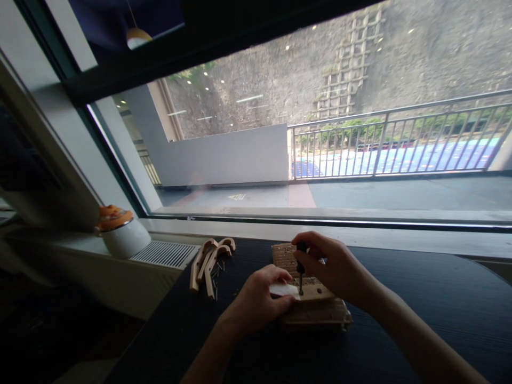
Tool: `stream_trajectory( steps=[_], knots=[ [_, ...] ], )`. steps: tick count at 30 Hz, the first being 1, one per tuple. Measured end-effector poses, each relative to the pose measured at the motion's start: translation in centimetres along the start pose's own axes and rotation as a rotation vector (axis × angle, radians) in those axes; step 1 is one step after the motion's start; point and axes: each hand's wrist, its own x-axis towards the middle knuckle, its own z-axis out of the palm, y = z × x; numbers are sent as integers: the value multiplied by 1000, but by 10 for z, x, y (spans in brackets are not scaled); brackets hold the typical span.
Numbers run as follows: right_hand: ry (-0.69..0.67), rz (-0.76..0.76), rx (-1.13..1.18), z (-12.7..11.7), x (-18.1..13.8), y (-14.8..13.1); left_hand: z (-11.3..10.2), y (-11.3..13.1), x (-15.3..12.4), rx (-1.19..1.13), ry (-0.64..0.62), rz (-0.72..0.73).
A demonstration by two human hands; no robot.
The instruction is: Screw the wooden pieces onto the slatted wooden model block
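Observation:
My right hand (334,262) is closed around the black handle of a screwdriver (301,266). The screwdriver stands nearly upright, its tip at a hole or screw near the left end of a pale wooden piece (314,293). Another round hole shows farther right along that wood. My left hand (262,296) pinches a whitish flat piece (284,289) at the wood's left end; whether the two are joined I cannot tell. Beneath lies a rough brown block (316,314), with part of it, or a second block, showing behind.
Several curved wooden hooks (208,264) lie at the table's left, with loose screws (217,274) beside them. The dark table (404,309) reaches the window sill. A white pot with an orange top (126,237) stands on the ledge near a vent grille (166,253).

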Motion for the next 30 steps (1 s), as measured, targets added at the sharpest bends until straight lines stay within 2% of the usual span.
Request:
stream_trajectory(
  steps=[5, 11, 17, 25, 30],
  knots=[
    [-34, 8, 25, -2, -1, -7, 0, -1, 0, -2, -2, 5],
    [-55, -85, -46, 1, -4, -15, 0, 0, 1, -11, -9, 13],
    [-61, -115, -61, 3, -4, -16, -1, -1, 0, -22, -24, 13],
    [-196, -134, -63, -11, -5, -26, -2, -1, -1, 0, -29, -15],
    [-224, -96, -30, -17, -6, -24, -11, -4, -1, -141, -102, -76]
  ],
)
